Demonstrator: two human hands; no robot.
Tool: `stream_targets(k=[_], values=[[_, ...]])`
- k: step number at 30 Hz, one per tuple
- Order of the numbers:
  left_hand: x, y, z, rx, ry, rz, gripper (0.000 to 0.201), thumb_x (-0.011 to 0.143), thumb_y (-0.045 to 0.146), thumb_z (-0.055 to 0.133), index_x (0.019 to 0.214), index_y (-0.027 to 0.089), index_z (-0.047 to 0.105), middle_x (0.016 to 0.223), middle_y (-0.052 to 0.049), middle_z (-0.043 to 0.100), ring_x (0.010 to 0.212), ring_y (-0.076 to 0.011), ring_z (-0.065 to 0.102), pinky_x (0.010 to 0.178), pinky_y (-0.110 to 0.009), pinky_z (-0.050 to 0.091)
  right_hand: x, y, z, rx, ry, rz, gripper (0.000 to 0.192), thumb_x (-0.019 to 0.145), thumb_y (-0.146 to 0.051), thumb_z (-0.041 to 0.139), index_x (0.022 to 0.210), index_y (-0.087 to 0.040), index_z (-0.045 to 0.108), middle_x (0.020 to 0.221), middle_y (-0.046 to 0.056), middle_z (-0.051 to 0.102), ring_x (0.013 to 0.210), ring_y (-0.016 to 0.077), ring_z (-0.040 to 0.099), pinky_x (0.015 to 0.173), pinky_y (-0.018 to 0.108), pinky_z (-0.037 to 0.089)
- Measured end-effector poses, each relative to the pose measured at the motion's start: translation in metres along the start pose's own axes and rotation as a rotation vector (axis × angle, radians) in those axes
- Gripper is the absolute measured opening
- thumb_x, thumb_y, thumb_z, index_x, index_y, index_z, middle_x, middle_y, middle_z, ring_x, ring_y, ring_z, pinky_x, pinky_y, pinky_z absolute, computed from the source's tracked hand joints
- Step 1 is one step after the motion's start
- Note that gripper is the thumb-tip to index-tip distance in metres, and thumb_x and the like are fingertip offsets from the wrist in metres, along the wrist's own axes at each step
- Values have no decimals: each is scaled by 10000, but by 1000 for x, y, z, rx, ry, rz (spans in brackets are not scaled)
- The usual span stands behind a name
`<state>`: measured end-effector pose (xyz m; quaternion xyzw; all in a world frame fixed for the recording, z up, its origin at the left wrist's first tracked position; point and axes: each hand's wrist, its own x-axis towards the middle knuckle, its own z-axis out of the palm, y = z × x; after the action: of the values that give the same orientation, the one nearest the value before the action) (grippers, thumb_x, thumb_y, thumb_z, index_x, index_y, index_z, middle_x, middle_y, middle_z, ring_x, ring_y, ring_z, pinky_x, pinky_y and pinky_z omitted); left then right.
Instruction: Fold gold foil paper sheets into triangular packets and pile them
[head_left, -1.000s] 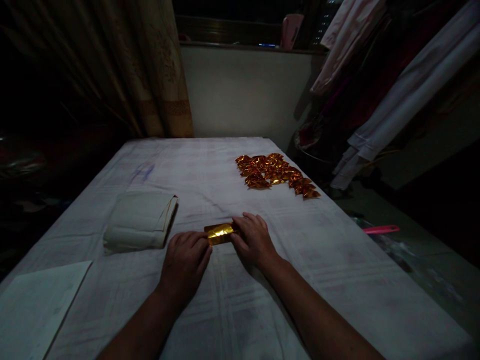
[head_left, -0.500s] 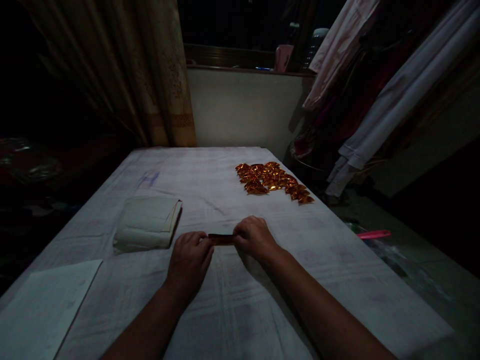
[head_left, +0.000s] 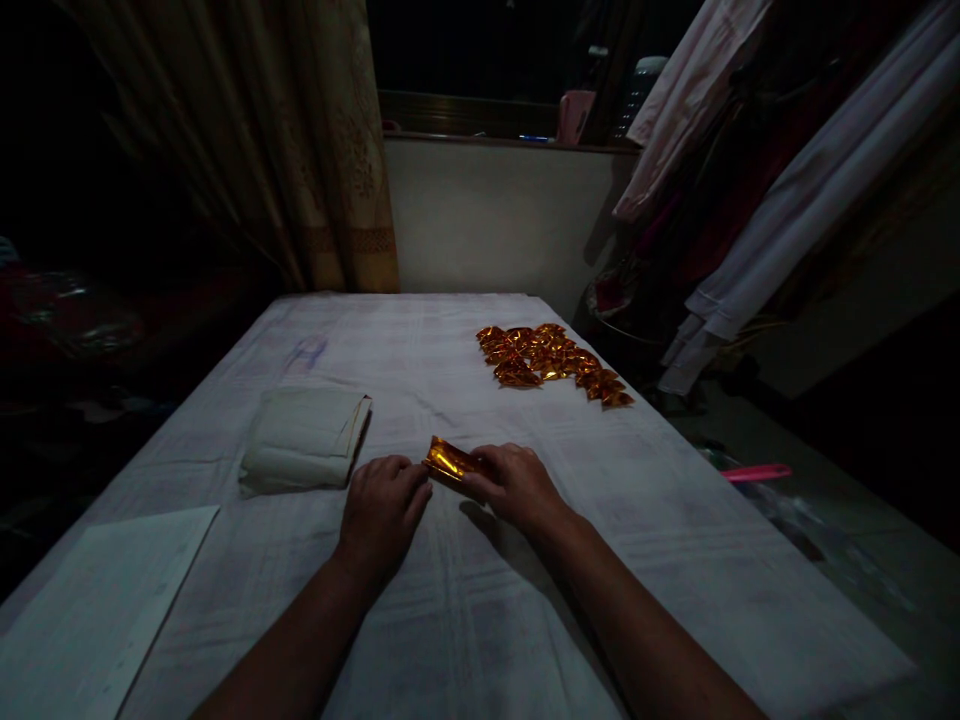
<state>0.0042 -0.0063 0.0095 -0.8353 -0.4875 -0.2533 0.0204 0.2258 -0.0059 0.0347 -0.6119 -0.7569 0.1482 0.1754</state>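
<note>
Clamped in my right fingers [head_left: 486, 488], the gold foil [head_left: 448, 462] has just tipped bright-face up, seemingly easier to work, though whether my left fingers [head_left: 401, 469] pinch it I cannot tell.

Gold foil [head_left: 448, 462] now aslant, prev. level

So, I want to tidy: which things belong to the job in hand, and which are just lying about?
Job, it seems:
gold foil strip in the right hand
clustered gold foil pieces
folded pale packet, perhaps

Lying about, probably:
pink cup
hanging clothes
pink handle
</note>
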Motion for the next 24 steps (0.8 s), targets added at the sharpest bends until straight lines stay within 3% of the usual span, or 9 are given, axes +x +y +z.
stream_targets(k=[2, 7, 11, 15, 19, 22, 24], values=[[0, -1, 1, 5, 13, 11, 184, 936, 263, 579, 1059, 224, 711, 938, -62, 687, 892, -244, 620, 833, -401, 452, -2, -2, 1, -7, -10, -6, 317, 883, -387, 695, 1167, -250, 731, 977, 50, 770, 925, 216, 678, 822, 310, 422], [-1, 0, 3, -44, -15, 16, 238, 938, 271, 583, 1131, 230, 717, 936, -62, 704, 894, -245, 632, 836, -406, 463, -4, -10, 5, -47, -2, 46, 197, 898, -300, 655, 1059, -274, 766, 921, 43, 772, 917, 219, 689, 820, 308, 439], [-3, -1, 7, -140, -3, 36, 297, 949, 290, 574, 1220, 228, 680, 1042, -79, 723, 968, -248, 647, 862, -405, 485, -7, -18, 14, 79, 58, 43, 204, 904, -301, 652, 1073, -269, 762, 945, 41, 774, 910, 219, 695, 812, 305, 475], [-6, -1, 10, -197, 0, 85, 381, 930, 381, 611, 1277, 231, 652, 1144, -98, 718, 1042, -262, 655, 901, -422, 503, -7, -21, 20, 308, 83, -50, 274, 961, -330, 567, 1166, -264, 737, 1059, 42, 776, 983, 202, 704, 861, 295, 518], [-5, 8, 5, -209, -4, 63, 420, 883, 459, 664, 1223, 213, 674, 1129, -108, 729, 1039, -288, 667, 898, -442, 519, -6, -20, 22, 319, 85, -158, 346, 1030, -316, 430, 1197, -247, 724, 1144, 42, 763, 1087, 188, 687, 946, 303, 513], [-5, 13, 2, -249, 21, 14, 331, 919, 421, 627, 1165, 210, 695, 1050, -90, 753, 976, -268, 694, 858, -420, 530, -5, -17, 25, 315, 92, -211, 379, 1052, -298, 369, 1201, -260, 715, 1186, 35, 748, 1136, 172, 667, 981, 306, 501], [-5, 12, 2, -283, 58, -28, 264, 967, 354, 554, 1143, 233, 708, 1021, -66, 769, 953, -239, 711, 845, -392, 536, -5, -13, 27, 327, 108, -228, 333, 1031, -301, 425, 1197, -254, 710, 1186, 43, 744, 1140, 176, 662, 986, 317, 502]])
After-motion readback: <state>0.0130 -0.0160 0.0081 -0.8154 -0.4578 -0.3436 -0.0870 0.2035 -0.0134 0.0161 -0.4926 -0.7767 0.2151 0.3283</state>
